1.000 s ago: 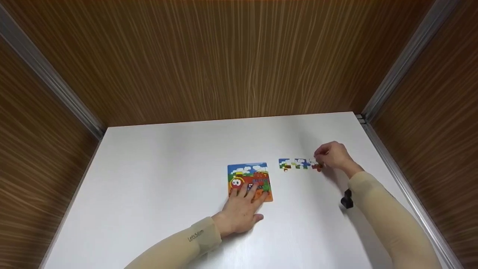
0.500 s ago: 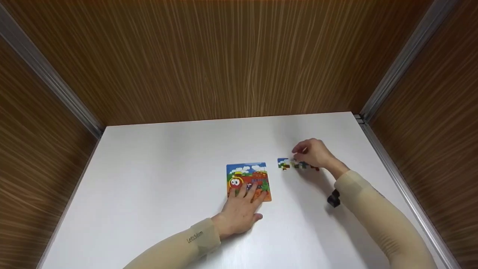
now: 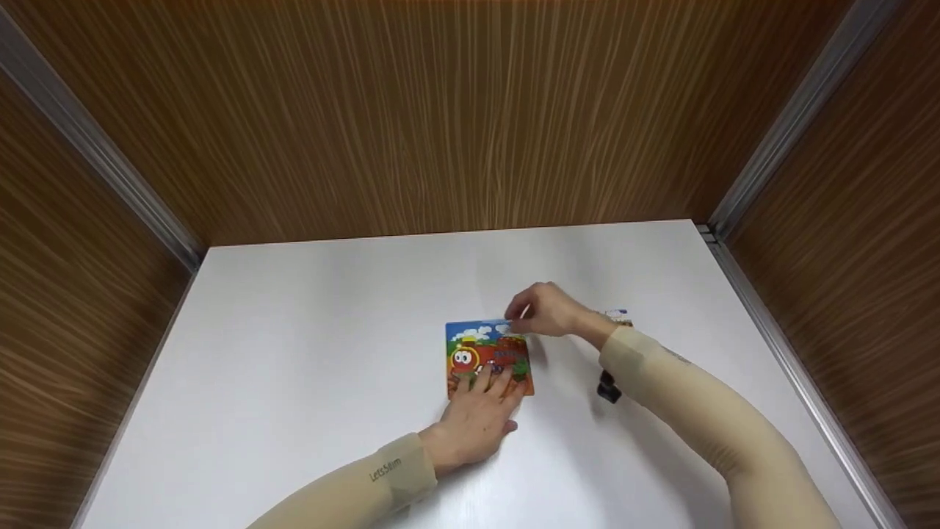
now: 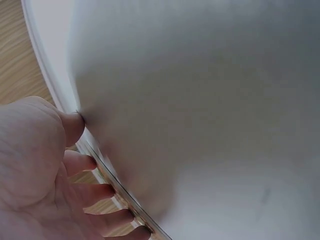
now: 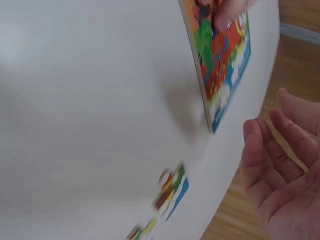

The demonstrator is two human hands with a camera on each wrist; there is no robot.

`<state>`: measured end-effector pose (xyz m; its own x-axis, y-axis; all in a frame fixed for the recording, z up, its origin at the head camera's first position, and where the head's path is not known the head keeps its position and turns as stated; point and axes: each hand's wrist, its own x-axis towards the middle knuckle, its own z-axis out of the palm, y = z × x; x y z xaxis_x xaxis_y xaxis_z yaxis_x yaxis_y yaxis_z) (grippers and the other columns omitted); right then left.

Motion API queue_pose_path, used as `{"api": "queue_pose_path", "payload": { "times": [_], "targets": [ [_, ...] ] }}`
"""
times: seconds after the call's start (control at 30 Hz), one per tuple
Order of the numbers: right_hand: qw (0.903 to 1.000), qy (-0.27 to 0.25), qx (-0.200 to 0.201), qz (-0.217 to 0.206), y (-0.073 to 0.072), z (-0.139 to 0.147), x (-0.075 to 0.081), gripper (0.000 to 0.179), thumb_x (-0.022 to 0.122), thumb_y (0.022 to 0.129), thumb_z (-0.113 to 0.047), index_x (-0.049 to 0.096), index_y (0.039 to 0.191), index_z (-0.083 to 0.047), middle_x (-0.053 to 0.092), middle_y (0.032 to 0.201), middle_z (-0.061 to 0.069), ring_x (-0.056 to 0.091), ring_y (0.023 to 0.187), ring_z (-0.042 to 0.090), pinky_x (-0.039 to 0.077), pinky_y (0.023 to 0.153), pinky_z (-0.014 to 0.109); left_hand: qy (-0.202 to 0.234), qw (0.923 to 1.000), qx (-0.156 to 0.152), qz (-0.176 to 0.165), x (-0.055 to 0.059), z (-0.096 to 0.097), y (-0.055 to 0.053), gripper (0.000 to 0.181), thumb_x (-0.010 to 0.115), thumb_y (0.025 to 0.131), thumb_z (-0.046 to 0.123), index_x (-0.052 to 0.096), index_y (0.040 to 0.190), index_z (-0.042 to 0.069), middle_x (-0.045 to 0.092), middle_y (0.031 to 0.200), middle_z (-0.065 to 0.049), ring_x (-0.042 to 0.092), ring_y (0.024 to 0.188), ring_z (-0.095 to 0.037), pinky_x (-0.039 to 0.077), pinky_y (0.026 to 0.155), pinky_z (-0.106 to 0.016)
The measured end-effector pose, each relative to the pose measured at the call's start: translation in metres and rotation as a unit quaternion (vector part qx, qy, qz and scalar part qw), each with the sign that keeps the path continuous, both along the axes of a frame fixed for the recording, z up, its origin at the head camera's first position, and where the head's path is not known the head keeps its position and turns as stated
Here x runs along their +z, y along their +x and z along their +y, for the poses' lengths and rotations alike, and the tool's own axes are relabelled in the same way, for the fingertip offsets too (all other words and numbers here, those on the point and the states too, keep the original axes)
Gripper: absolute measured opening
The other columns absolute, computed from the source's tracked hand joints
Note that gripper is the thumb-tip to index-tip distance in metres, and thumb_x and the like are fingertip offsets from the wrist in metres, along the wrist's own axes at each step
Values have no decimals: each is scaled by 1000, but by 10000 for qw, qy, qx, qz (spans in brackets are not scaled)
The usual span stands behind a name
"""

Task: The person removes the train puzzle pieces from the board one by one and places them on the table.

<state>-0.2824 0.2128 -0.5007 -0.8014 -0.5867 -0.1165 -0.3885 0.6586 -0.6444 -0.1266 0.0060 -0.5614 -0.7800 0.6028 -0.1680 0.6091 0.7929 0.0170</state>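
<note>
A jigsaw puzzle point(image 3: 488, 339) with a cartoon red train, blue sky and white clouds lies flat on the white table. My left hand point(image 3: 476, 427) rests on its lower part, fingers spread and straight. At the puzzle's upper right corner hovers my right hand point(image 3: 549, 310), fingers loosely bent. In the right wrist view that hand point(image 5: 287, 167) shows nothing between thumb and fingers. Loose puzzle pieces point(image 3: 618, 316) lie to the puzzle's right, partly hidden by my right forearm. One piece point(image 5: 172, 190) shows blurred in the right wrist view.
The white table point(image 3: 308, 367) is bounded by a brown wood-grain panel point(image 3: 470, 117) at the back and more panels at both sides. A small black object point(image 3: 608, 388) sits under my right wrist. Both forearms wear beige sleeves point(image 3: 683, 404).
My right hand has travelled left, from over the loose pieces to the puzzle's upper right corner. The left hand stays on the puzzle, barely shifted.
</note>
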Motion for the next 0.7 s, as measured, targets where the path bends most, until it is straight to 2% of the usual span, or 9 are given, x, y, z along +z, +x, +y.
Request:
{"api": "queue_pose_path", "payload": {
  "times": [0.1, 0.2, 0.47, 0.7],
  "targets": [
    [9992, -64, 188, -359, -4, -16, -4, 26, 84, 99, -13, 84, 124, -5, 85, 118, 13, 80, 104, 26, 67, 94, 43, 21, 10000, -8, -18, 0, 0, 0, 66, 54, 117, 47, 38, 177, 26, 35, 186, -6, 41, 169, -40, 46, 130, -64],
    [9978, -47, 328, -569, -6, -31, -9, 29, 85, 99, -14, 84, 127, -7, 85, 121, 11, 78, 104, 22, 67, 97, 41, 38, 10000, -38, 20, -1, -1, 1, 67, 55, 117, 46, 36, 178, 25, 34, 187, -6, 40, 169, -39, 45, 131, -64],
    [9964, -27, 637, -568, -8, -57, -24, 27, 91, 93, -13, 87, 119, -7, 87, 115, 9, 77, 97, 12, 66, 93, 32, 106, 9996, -138, 211, -2, -3, 0, 64, 54, 117, 44, 39, 176, 25, 36, 185, -10, 42, 167, -40, 46, 130, -62],
    [9958, 53, 777, -482, -6, -68, -30, 26, 95, 89, -10, 88, 114, -7, 88, 108, 10, 76, 91, 8, 63, 87, 25, 129, 9997, -121, 185, -5, -4, 0, 63, 54, 118, 43, 40, 176, 25, 37, 185, -9, 43, 167, -40, 47, 130, -62]
  ]
}}
